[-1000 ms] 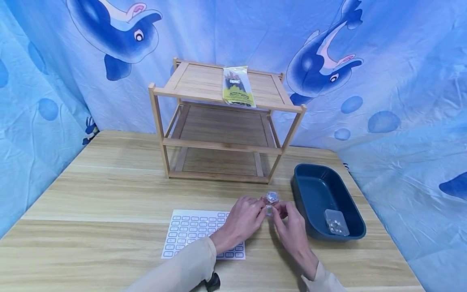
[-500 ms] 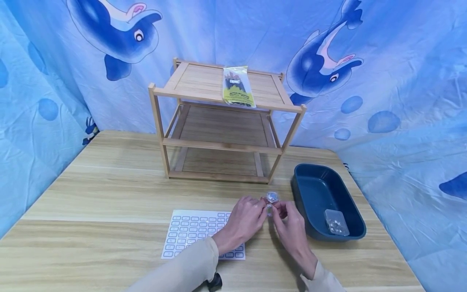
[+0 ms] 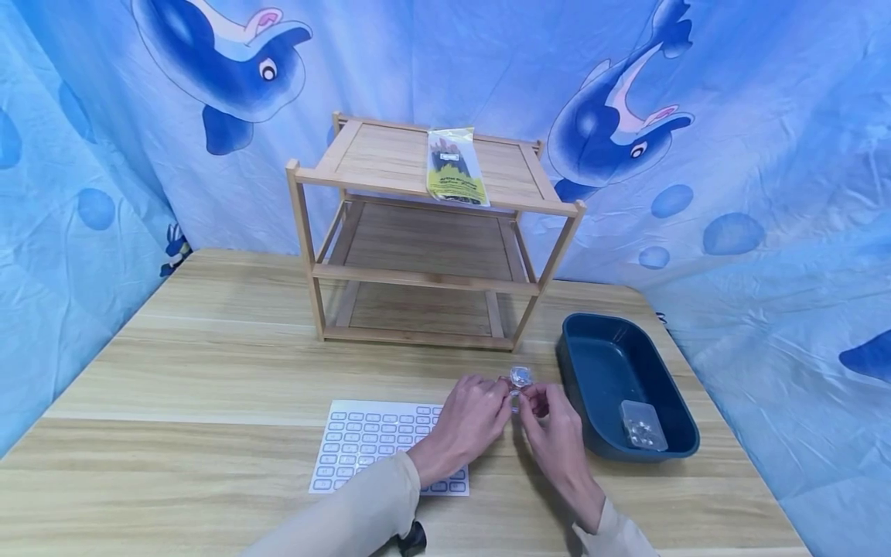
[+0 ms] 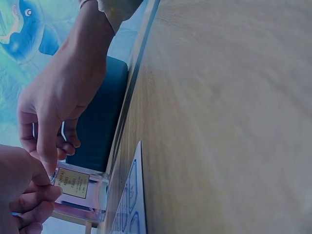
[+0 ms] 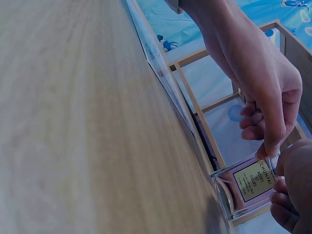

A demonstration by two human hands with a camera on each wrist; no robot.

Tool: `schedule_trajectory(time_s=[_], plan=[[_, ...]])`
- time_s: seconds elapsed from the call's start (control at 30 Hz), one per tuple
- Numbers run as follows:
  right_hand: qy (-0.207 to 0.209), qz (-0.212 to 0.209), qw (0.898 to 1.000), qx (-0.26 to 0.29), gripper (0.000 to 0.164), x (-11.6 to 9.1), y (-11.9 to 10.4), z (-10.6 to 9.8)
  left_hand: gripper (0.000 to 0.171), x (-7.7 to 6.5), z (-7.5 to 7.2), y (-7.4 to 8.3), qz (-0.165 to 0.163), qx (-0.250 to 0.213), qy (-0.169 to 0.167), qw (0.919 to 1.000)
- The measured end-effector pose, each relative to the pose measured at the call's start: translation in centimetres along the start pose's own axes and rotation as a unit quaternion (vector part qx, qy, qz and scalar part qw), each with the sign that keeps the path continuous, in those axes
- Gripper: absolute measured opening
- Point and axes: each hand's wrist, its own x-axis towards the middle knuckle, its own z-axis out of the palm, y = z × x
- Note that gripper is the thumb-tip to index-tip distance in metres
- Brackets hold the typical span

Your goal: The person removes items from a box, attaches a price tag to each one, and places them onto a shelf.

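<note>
A pink glass perfume bottle (image 5: 227,192) with a pale label and clear cap (image 3: 520,377) stands upright between my hands. My left hand (image 3: 462,422) and right hand (image 3: 557,437) meet at its front from either side. Thumb and fingertips of each hand pinch a small blue-outlined sticker (image 5: 274,163) near the top of the bottle's label side. The fingers largely cover the sticker in both wrist views, so whether it touches the glass is hard to tell. In the left wrist view, the right hand's other fingers (image 4: 70,134) curl around nothing.
A sheet of outlined stickers (image 3: 362,445) lies partly under my left forearm. Right of my hands, a dark blue bin (image 3: 599,371) contains a clear plastic case (image 3: 642,424). A three-tier wooden shelf (image 3: 425,275) stands behind, bearing a brush packet (image 3: 455,170).
The left hand and forearm have edged slightly to the right. The green patch at the fingertips shows less than before. The right hand is almost still.
</note>
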Motion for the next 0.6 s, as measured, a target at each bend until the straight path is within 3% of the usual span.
schedule_trajectory(time_s=[0.6], plan=[[0.005, -0.006, 1.000, 0.003, 0.025, -0.07, 0.10, 0.08, 0.012, -0.01, 0.18, -0.11, -0.009, -0.012, 0.011, 0.9998]])
